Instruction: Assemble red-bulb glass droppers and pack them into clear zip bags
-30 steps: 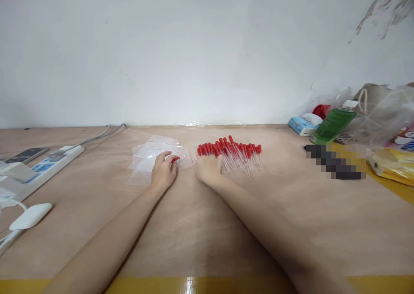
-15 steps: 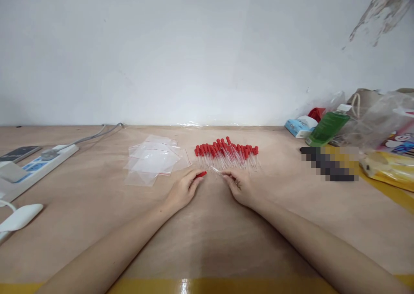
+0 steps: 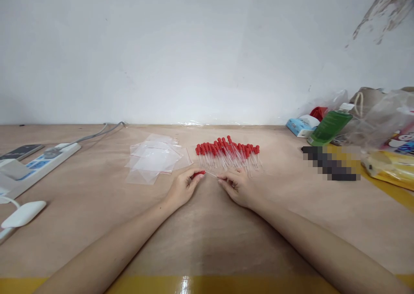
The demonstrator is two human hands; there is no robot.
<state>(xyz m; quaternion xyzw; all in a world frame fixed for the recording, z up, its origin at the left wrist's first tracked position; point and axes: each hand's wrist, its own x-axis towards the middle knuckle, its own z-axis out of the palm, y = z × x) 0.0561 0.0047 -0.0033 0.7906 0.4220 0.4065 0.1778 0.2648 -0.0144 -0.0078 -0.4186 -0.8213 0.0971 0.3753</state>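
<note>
Head view: two bare hands meet over a brown-covered tabletop [image 3: 194,242], working with one red bulb [image 3: 200,172] and one thin clear tube [image 3: 211,174]. The left hand [image 3: 183,187] is closed, pinching the red bulb, which sits at that hand's two o'clock. The clear tube runs from the bulb towards the right hand [image 3: 241,188], whose fingertips grip its far end at that hand's ten o'clock. (Whether the tube is seated in the bulb is too small to tell.)

At the right hand's eleven o'clock, near it, lies a pile of red-topped droppers [image 3: 223,149], at least fifteen; they overlap, so an exact count is not possible. At the left hand's ten to eleven o'clock are overlapping clear plastic bags [image 3: 157,159], at least four.

Well apart, at the left hand's nine o'clock, are one power strip [image 3: 61,156] and one phone [image 3: 24,152]. At the right hand's one to two o'clock stand one blue tissue box [image 3: 296,127] and one green bottle [image 3: 331,125].
</note>
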